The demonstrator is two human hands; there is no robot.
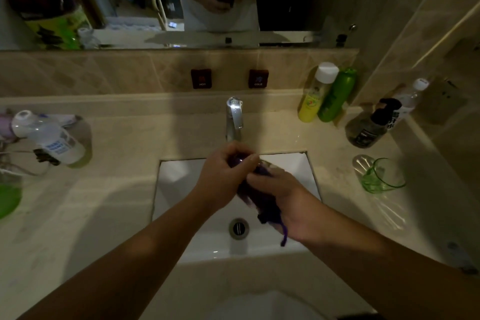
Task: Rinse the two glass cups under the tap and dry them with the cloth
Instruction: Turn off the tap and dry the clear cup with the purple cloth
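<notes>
Both hands work together over the white sink (181, 179), just in front of the tap (234, 119), and the step in hand looks like drying. The left hand (220, 176) has its grip clenched around the upper end of a dark purple cloth (262, 202), and a glint of glass at its fingertips suggests one glass cup (242, 160) is wrapped inside, though the cup is mostly hidden. The right hand (283, 197) grasps the lower part of the same cloth, a loose corner hanging below the palm above the drain (239, 227). No water can be seen running from the tap. The second, green-tinted glass cup (383, 175) lies tipped on its side on the tabletop (104, 189) to the right of the sink, well apart from the hands; whether it is already dried cannot be told. The next move probably calls for twisting the cloth around and inside the held cup, then setting it down gently on the tabletop.
</notes>
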